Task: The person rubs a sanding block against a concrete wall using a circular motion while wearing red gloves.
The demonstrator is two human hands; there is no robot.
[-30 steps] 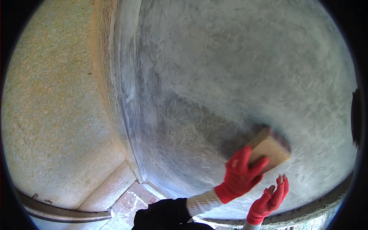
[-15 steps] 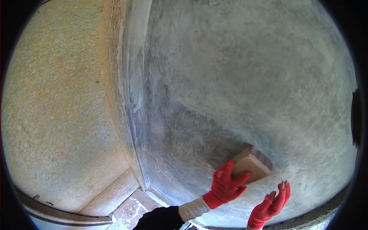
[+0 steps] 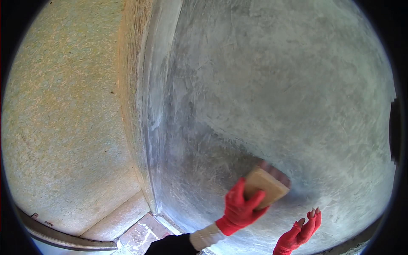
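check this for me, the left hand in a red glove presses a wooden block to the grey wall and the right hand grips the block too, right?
Not quite. In the head view the left hand presses the wooden block to the grey wall, but the right hand is apart from it, open and empty.

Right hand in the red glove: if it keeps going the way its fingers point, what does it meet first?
The right hand in the red glove points up, palm open. Nothing lies ahead but the grey plastered wall; the tan block in the left hand sits off to its left. Depth is unclear.
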